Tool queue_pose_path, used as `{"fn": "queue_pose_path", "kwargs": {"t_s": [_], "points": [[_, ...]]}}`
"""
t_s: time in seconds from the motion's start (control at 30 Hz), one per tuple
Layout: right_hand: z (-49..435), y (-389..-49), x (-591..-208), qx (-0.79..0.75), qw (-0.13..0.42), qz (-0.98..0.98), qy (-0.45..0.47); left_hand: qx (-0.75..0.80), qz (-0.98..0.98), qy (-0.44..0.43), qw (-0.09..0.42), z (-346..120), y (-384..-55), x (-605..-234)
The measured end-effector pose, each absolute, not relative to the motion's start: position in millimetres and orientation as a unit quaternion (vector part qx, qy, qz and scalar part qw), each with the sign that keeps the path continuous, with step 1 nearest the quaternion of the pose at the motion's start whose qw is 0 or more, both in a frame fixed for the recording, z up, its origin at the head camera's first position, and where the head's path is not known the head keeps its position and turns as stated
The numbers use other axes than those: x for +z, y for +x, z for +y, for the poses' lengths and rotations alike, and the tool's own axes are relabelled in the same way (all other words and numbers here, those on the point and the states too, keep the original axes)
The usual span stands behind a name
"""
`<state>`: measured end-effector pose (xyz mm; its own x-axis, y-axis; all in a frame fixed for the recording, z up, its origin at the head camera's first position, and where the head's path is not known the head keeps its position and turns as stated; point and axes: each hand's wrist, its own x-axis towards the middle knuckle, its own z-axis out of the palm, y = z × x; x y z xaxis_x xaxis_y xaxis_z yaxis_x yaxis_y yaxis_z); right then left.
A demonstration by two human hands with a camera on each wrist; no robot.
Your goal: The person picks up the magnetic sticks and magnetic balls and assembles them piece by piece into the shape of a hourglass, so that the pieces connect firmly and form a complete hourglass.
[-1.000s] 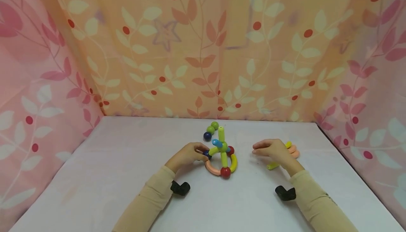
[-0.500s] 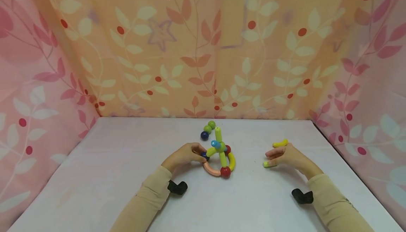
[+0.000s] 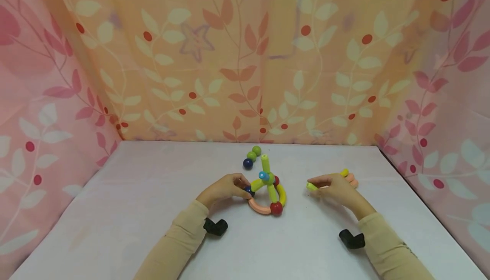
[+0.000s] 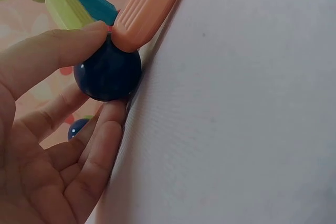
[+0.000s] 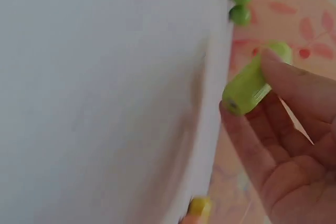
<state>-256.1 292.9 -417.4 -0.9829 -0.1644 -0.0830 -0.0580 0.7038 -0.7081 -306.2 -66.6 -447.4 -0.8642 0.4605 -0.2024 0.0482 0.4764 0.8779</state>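
Observation:
My left hand (image 3: pixel 226 187) pinches a dark blue ball (image 4: pixel 107 72) at the left corner of a built figure of balls and rods. A curved orange rod (image 3: pixel 259 207) joins that ball to a red ball (image 3: pixel 276 208), and a curved yellow rod (image 3: pixel 282 195) runs along the right side. Green rods meet at a green ball above, with a blue rod (image 3: pixel 264 176) and an upright green rod (image 3: pixel 265 163) on it. To the right of the figure, my right hand (image 3: pixel 337 190) holds a short green rod (image 5: pixel 254 80) between thumb and fingers, off the table.
Behind the figure lie two green balls (image 3: pixel 256 150) and a loose dark blue ball (image 3: pixel 248 164). Partly hidden beyond my right hand are a yellow rod (image 3: pixel 344 172) and orange curved rods (image 3: pixel 353 181). Patterned cloth (image 3: pixel 245 58) hangs around the white table (image 3: pixel 172 161).
My right hand reached right to the loose rods, took hold of the green rod and has come back left with it, lifted. The left hand stays on the blue ball.

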Motion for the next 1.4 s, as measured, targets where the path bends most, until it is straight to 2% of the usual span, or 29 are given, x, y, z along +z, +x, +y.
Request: {"fn": "queue_pose_path", "kwargs": {"t_s": [0.3, 0.57, 1.4], "points": [[234, -250, -402, -0.581, -0.004, 0.811, -0.066, 0.494, 0.826, 0.156, 0.221, -66, -306, -449], [203, -247, -399, -0.643, -0.065, 0.759, -0.083, 0.491, 0.830, 0.149, 0.220, -65, -305, -447], [182, -246, -397, -0.613, -0.092, 0.782, -0.067, 0.505, 0.820, 0.141, 0.228, -67, -304, -445]]}}
